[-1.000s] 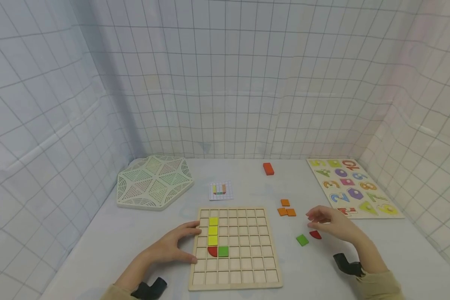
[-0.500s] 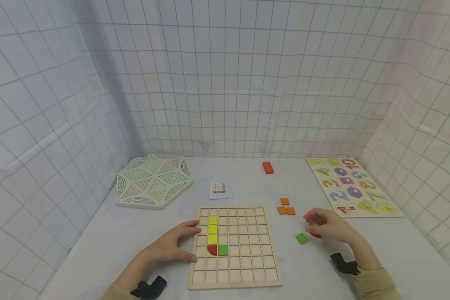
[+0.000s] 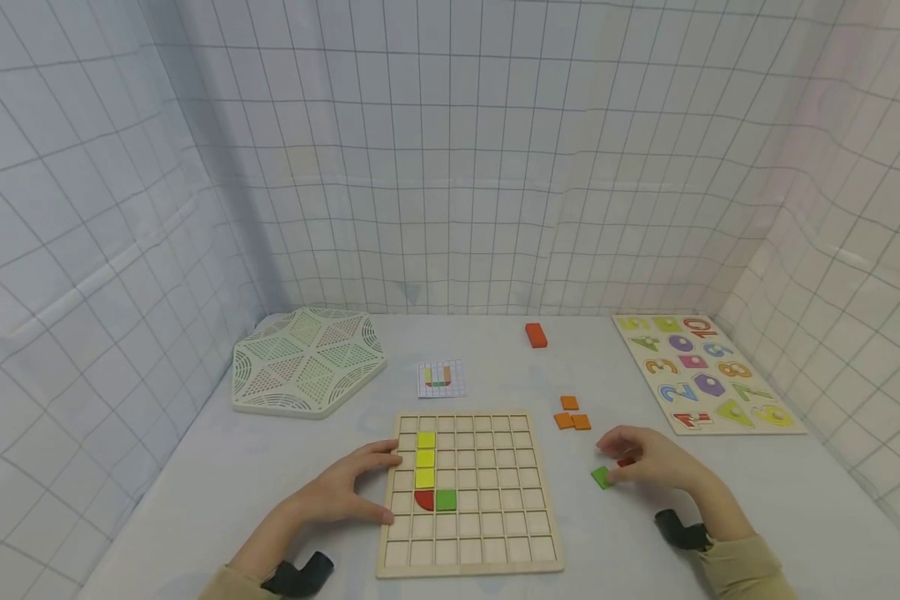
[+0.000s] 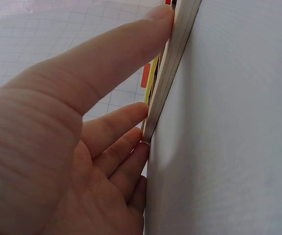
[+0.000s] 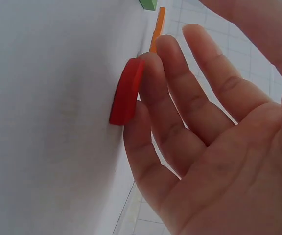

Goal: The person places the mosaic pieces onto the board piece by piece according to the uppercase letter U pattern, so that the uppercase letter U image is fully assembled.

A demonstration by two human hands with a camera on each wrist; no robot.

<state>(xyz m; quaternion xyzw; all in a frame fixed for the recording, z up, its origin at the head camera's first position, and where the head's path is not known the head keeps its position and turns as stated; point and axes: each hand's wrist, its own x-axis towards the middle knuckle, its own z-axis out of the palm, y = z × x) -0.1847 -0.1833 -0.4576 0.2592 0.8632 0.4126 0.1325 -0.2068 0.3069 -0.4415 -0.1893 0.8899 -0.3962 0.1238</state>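
Red quarter-circle tile (image 5: 125, 95) meets the ring and little fingertips of the right hand (image 3: 658, 458), whose fingers bend only gently and whose thumb stands apart from them; whether the tile is lifted I cannot tell. The thumb tip overlaps the loose green square tile (image 3: 597, 477) in the head view, contact unclear. Fingers and thumb spread, the left hand (image 3: 337, 490) touches the wooden grid board's (image 3: 468, 572) left edge. Since half a second ago, the right hand has shifted toward the green tile; the left has stayed put.
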